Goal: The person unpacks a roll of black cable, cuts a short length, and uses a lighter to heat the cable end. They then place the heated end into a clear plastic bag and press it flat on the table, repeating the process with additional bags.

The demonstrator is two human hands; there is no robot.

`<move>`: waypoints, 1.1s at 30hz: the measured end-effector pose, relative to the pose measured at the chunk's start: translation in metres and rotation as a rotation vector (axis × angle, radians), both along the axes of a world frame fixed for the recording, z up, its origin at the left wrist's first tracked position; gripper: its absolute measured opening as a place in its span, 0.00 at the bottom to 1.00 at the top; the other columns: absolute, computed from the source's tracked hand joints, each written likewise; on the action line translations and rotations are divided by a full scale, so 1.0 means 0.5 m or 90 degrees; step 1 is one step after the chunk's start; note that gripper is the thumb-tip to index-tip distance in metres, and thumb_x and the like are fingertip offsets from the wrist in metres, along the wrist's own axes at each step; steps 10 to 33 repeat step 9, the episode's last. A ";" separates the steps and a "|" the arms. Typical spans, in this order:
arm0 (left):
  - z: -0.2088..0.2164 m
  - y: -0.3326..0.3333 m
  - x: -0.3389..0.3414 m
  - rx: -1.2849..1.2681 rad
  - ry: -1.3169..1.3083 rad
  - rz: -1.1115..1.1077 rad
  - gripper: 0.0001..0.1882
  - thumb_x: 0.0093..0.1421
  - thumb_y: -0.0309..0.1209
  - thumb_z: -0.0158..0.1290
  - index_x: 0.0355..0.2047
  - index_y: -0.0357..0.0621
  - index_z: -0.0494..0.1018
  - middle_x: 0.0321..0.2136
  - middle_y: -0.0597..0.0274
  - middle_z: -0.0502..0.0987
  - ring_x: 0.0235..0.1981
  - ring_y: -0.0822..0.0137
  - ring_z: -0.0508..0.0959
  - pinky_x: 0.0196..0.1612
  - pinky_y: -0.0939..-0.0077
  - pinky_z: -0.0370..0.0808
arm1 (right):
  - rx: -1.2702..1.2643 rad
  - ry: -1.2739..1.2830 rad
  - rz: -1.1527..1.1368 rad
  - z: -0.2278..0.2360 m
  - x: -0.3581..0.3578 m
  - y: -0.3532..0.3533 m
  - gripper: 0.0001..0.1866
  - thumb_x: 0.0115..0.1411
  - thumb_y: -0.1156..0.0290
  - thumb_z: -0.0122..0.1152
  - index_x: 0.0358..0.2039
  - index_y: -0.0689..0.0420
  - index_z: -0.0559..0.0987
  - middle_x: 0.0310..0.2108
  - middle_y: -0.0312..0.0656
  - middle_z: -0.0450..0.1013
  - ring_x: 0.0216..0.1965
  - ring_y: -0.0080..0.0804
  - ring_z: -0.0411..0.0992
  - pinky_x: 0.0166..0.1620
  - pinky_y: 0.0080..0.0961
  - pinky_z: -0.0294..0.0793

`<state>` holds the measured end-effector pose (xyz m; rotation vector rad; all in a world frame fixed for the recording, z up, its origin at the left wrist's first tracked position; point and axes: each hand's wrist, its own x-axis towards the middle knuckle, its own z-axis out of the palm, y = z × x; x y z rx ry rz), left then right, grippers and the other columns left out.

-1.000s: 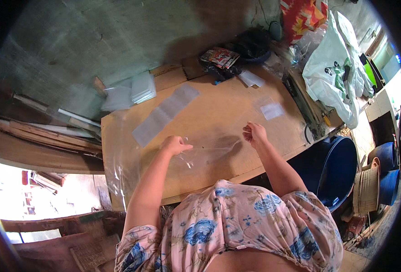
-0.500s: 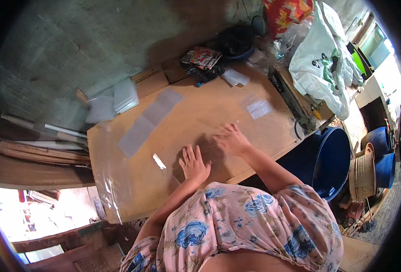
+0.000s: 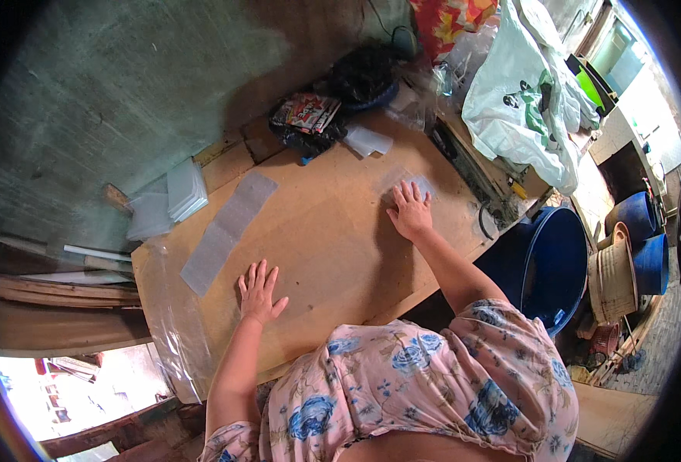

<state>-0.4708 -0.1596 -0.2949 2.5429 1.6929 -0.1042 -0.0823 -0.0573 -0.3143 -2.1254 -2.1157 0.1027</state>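
My left hand (image 3: 259, 294) lies flat on the tan wooden board (image 3: 325, 231), its fingers spread and nothing in them. A little to its left and farther off stretches a long strip of translucent plastic pieces (image 3: 229, 231) in a row. On the board's right side my right hand (image 3: 412, 211) rests with fingers stretched out over a small clear plastic piece (image 3: 427, 185), which it partly covers. Whether the fingers press on that piece I cannot tell. Another small stack of translucent plastic (image 3: 368, 141) lies at the board's far edge.
Stacked clear sheets (image 3: 186, 190) stand at the far left by the wall. Clear film (image 3: 177, 316) hangs over the board's left edge. A black plastic bag (image 3: 310, 138) holding printed packets sits at the back. Right of the board are a white bag (image 3: 510, 100) and a blue barrel (image 3: 552, 266).
My hands have moved apart: the left one to the left, the right one farther out onto the small plastic piece. The whole view has shifted slightly.
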 end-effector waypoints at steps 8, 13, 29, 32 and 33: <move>0.018 0.052 0.128 0.019 -0.233 0.070 0.39 0.45 0.43 0.52 0.57 0.52 0.50 0.59 0.54 0.46 0.60 0.49 0.45 0.55 0.42 0.43 | -0.174 -0.160 0.142 -0.017 0.005 0.067 0.16 0.54 0.62 0.49 0.44 0.50 0.70 0.52 0.40 0.59 0.58 0.31 0.52 0.59 0.49 0.45; 0.023 0.065 0.150 0.005 -0.251 0.065 0.39 0.46 0.43 0.52 0.57 0.52 0.50 0.59 0.54 0.46 0.60 0.48 0.44 0.55 0.41 0.43 | -0.218 -0.179 0.163 -0.002 0.004 0.083 0.17 0.54 0.62 0.50 0.45 0.48 0.69 0.53 0.43 0.59 0.58 0.31 0.52 0.59 0.50 0.44; 0.023 0.065 0.150 0.005 -0.251 0.065 0.39 0.46 0.43 0.52 0.57 0.52 0.50 0.59 0.54 0.46 0.60 0.48 0.44 0.55 0.41 0.43 | -0.218 -0.179 0.163 -0.002 0.004 0.083 0.17 0.54 0.62 0.50 0.45 0.48 0.69 0.53 0.43 0.59 0.58 0.31 0.52 0.59 0.50 0.44; 0.023 0.065 0.150 0.005 -0.251 0.065 0.39 0.46 0.43 0.52 0.57 0.52 0.50 0.59 0.54 0.46 0.60 0.48 0.44 0.55 0.41 0.43 | -0.218 -0.179 0.163 -0.002 0.004 0.083 0.17 0.54 0.62 0.50 0.45 0.48 0.69 0.53 0.43 0.59 0.58 0.31 0.52 0.59 0.50 0.44; 0.023 0.065 0.150 0.005 -0.251 0.065 0.39 0.46 0.43 0.52 0.57 0.52 0.50 0.59 0.54 0.46 0.60 0.48 0.44 0.55 0.41 0.43 | -0.218 -0.179 0.163 -0.002 0.004 0.083 0.17 0.54 0.62 0.50 0.45 0.48 0.69 0.53 0.43 0.59 0.58 0.31 0.52 0.59 0.50 0.44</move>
